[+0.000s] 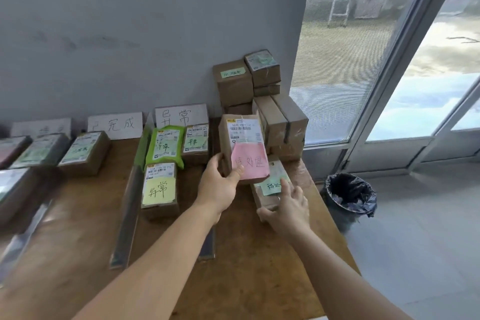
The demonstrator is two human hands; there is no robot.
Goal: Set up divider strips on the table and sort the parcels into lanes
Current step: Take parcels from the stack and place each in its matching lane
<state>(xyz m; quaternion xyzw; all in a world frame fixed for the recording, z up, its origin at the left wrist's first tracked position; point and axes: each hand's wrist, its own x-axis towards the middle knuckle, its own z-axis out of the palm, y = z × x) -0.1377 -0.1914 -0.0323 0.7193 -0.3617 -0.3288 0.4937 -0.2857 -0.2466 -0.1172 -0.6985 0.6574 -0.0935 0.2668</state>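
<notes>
Nearest on the wooden table [259,280], the right hand [288,212] rests on a flat parcel with a green note [271,187], fingers loosely spread over its top and thumb at its near end; whether it truly grips is unclear. Just beyond, the left hand [219,183] pinches a brown parcel with a pink note [242,148], thumb on its face, holding it tilted above the rightmost lane. A divider strip [127,213] lies to the left, with labelled parcels in the lanes past it. Behind, a stack of brown boxes [262,101] leans against the wall. I judge the risk is here: setting the pink-noted parcel down carelessly could nudge that uneven stack, or push the green-noted parcel toward the table's right edge.
</notes>
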